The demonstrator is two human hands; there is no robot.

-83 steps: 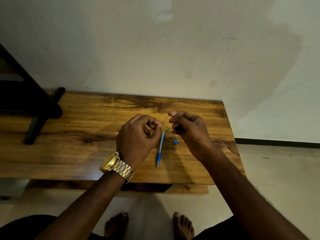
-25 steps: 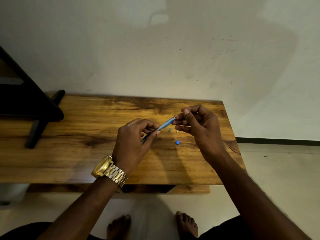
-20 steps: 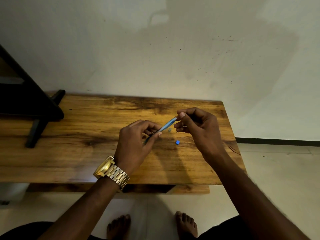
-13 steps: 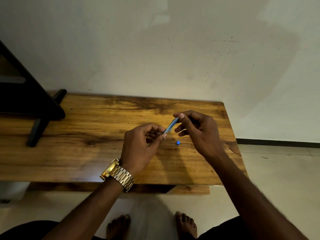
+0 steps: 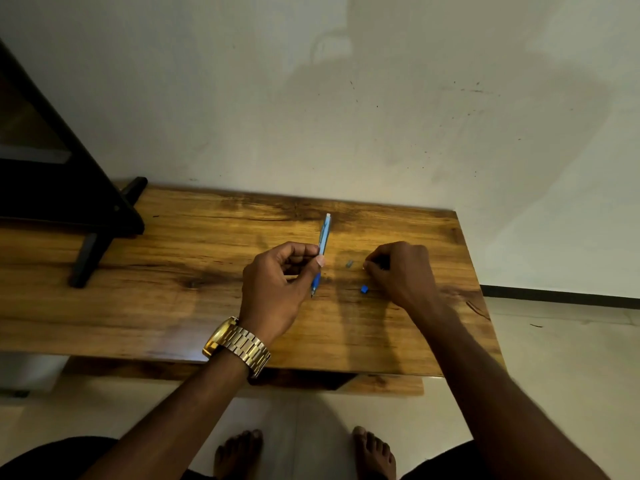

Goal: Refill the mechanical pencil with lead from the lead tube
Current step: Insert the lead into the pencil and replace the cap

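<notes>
On the wooden surface (image 5: 173,306), near its centre, the left hand (image 5: 273,285) holds the one mechanical pencil (image 5: 322,249) almost upright, writing tip down and just touching or hovering above the wood; which, I cannot tell. Its grip is narrow: thumb and curled fingers pinch the barrel low, near the darker blue grip section, with the pale top end pointing toward 12 o'clock.

At 3 o'clock from the pencil, the right hand (image 5: 403,271) rests knuckles-up on the surface, fingers curled down around something tiny. Whether it pinches anything I cannot tell, since the fingertips hide it.

Between the hands lie two loose bits: one small grey piece (image 5: 349,262) and, toward 5 o'clock from it, one small blue cap (image 5: 363,289), just beside the right hand. No lead tube is clearly visible.

The pencil looks light, stiff plastic with a smooth, somewhat slippery barrel, so holding it low near the grip section seems the steadiest choice. The small pieces are likely featherweight and easy to flick away; a fingertip pinch from above should suit them. Lead would be brittle and should be held lightly.

One gold wristwatch (image 5: 237,344) sits on the left wrist.
</notes>
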